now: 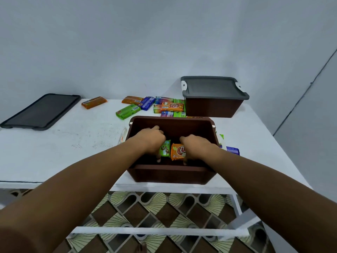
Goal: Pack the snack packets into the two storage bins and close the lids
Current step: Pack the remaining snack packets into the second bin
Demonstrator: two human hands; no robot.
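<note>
Packets look light, crinkly and slick, so grip mid-body: your left hand [153, 137] curls round the green packet [165, 149], your right hand [196, 146] round the orange packet [177, 151], inside the open bin [171, 119] at the table's [73, 143] front edge.

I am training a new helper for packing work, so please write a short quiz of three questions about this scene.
1. True or false: the far bin has its lid on.
2. Which packet does the right hand grip inside the near bin? A green, B orange, C blue.
3. Fill in: the loose lid lies on the table to the person's ___.
Key: 1 true; 2 B, the orange packet; 3 left.
</note>
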